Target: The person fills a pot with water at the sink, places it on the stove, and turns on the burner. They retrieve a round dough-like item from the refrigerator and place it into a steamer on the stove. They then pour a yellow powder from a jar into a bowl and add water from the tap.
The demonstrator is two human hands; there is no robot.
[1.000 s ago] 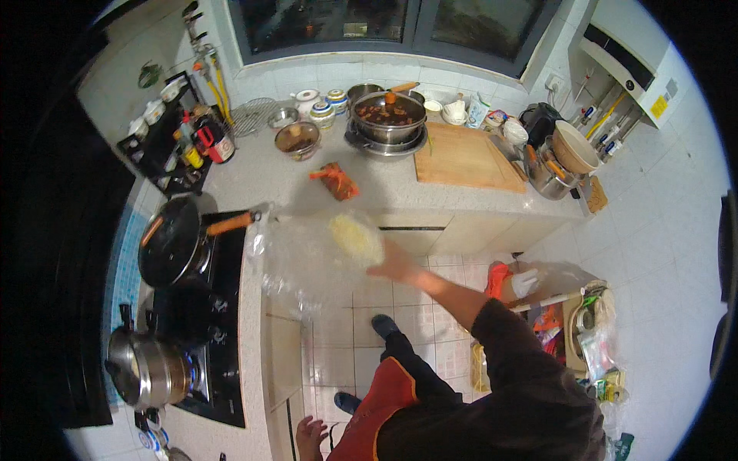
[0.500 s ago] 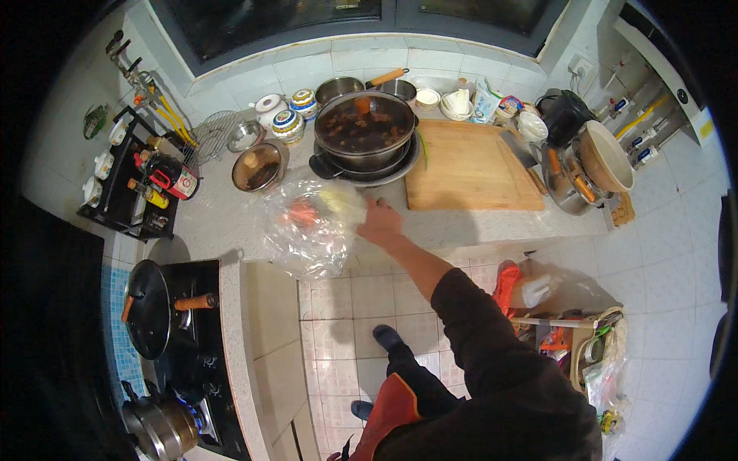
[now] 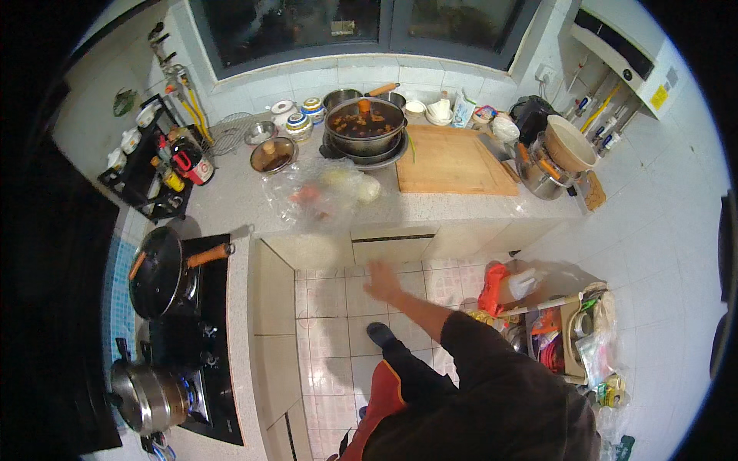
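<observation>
My right hand (image 3: 382, 283) hangs over the floor in front of the counter, a little blurred, its fingers apart and nothing visible in it. Nearest to it on the counter lies a clear plastic bag (image 3: 307, 201), with a reddish thing showing through. At the bag's right end is a pale, round vegetable-like thing (image 3: 369, 189); I cannot tell its kind. Behind the bag stands a dark pot (image 3: 366, 146) under a glass lid, with brown pieces seen through it. My left hand is out of the picture.
A wooden cutting board (image 3: 453, 161) lies right of the pot, with a cleaver (image 3: 496, 148) at its right edge. On the stove at left are a wok (image 3: 157, 273) and a steel pot (image 3: 150, 398) over a blue flame. A stuffed storage rack (image 3: 553, 338) stands at right.
My right hand has come away from the plastic bag and drawn back toward me, off the counter. The pale round thing now shows where the hand was. The whole view has shifted slightly.
</observation>
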